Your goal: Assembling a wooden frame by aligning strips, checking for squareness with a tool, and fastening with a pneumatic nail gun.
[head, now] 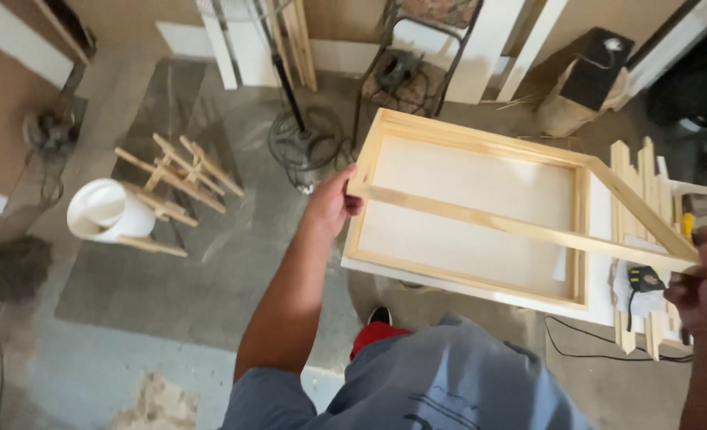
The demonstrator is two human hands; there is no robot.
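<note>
Both hands hold a wooden canvas frame (469, 209) above the floor: left hand (331, 203) clasps its left edge, right hand (702, 293) pinches a loose slat's (648, 216) end. Wood strips (638, 179) lie beyond; a white bucket (108, 211) stands well left.

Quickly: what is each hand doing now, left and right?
Left hand: closed on the left edge of the wooden frame.
Right hand: at the end of the frame's cross strip; grip cannot be told.

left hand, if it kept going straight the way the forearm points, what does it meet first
The left hand already grips the near-left end of the wooden frame. Pushed straight on, it would press into that frame first. Beyond it stands the fan base on the floor, though depth is unclear.
</note>
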